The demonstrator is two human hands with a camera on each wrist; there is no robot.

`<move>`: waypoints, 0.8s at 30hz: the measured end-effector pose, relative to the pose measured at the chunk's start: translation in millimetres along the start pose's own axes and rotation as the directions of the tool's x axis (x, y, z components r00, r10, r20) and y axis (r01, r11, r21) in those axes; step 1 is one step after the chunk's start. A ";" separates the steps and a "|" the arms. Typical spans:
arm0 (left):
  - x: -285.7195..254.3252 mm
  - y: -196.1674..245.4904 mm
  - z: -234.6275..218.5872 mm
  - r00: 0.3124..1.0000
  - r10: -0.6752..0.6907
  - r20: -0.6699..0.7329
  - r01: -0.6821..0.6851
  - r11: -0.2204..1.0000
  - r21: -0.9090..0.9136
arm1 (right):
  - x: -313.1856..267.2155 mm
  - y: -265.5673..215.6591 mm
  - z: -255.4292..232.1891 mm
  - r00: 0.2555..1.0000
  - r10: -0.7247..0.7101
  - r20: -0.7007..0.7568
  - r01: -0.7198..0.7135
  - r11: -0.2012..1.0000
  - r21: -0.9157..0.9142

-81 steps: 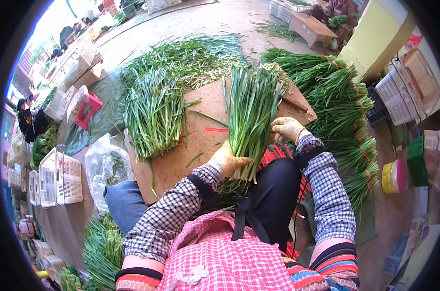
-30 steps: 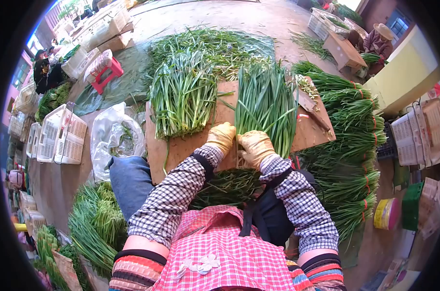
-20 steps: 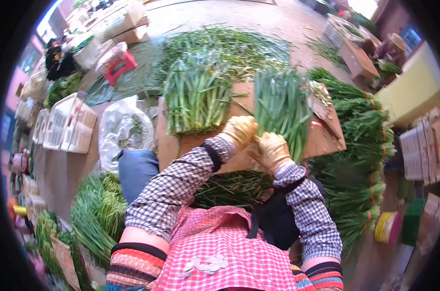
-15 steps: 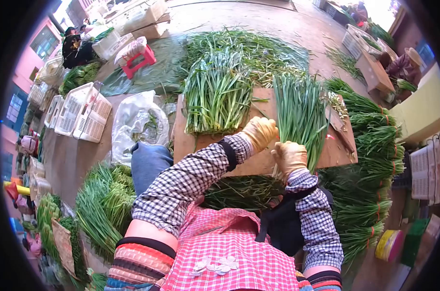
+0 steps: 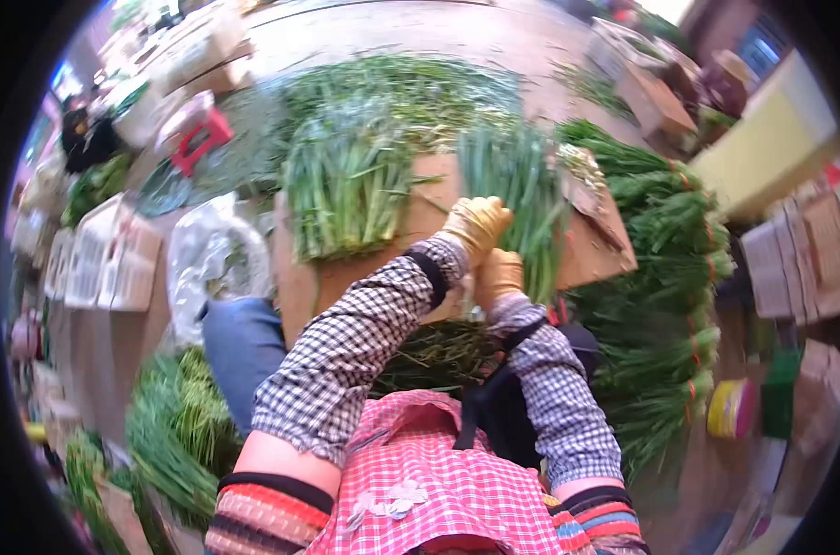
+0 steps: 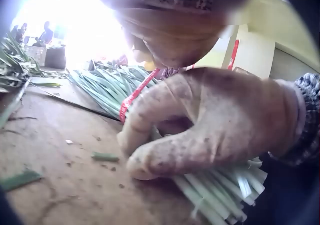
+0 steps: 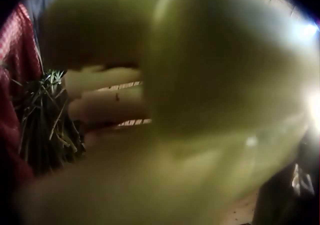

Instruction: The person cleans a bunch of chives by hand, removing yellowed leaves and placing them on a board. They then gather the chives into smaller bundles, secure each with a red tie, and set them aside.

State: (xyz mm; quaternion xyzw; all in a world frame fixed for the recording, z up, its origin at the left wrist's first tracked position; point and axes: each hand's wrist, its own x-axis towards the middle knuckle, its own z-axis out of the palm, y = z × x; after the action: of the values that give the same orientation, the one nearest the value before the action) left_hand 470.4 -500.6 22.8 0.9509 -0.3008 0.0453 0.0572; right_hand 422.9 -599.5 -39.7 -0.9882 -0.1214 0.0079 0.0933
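Note:
Both hands wear pale yellowish gloves. A bunch of garlic chives lies on the board, leaves pointing away. My left hand is clenched at the bunch's left side, just above my right hand, which is at the stalk end. In the left wrist view, a red tie is wrapped on the bunch and runs taut up toward my left hand, whose fingertips are hidden. Below it the right hand's thumb and fingers curl over the stalks; cut white ends stick out underneath. The right wrist view is mostly blurred glove.
A loose chive pile lies left on the board. A knife rests at its right. Tied bunches are stacked on the right. A plastic bag and a white crate stand left. Trimmings lie below the board.
The bunch, earlier held up by the left hand, now lies on the board. Both hands came together at its stalk end; the left hand has since shifted slightly above the right. The head view swings.

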 end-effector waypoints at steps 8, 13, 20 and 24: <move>-108.0 -16.9 10.2 0.924 -0.302 -0.236 0.181 0.887 -0.426 | 2.7 7.6 -3.4 0.960 -0.258 -0.109 0.268 0.959 0.089; -182.2 0.2 24.5 0.871 -0.352 -0.343 0.138 0.845 -0.517 | 8.8 26.2 14.2 0.961 -0.266 -0.078 0.273 0.957 0.099; -255.8 -13.9 -33.3 0.885 -0.435 -0.167 0.240 0.732 -0.637 | -6.8 -21.2 -27.8 0.951 -0.304 0.060 0.295 0.947 0.124; -257.8 -59.3 26.2 0.502 -0.700 -0.508 -0.032 0.573 -0.819 | -18.5 -48.5 -64.6 0.994 -0.081 0.067 0.084 0.996 -0.038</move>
State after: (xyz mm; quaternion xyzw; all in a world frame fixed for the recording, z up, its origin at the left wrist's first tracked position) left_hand 295.9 -309.9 -39.0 0.7493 -0.0153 0.3262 0.5760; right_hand 395.9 -569.6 32.7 -0.9832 -0.1652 0.0337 0.0695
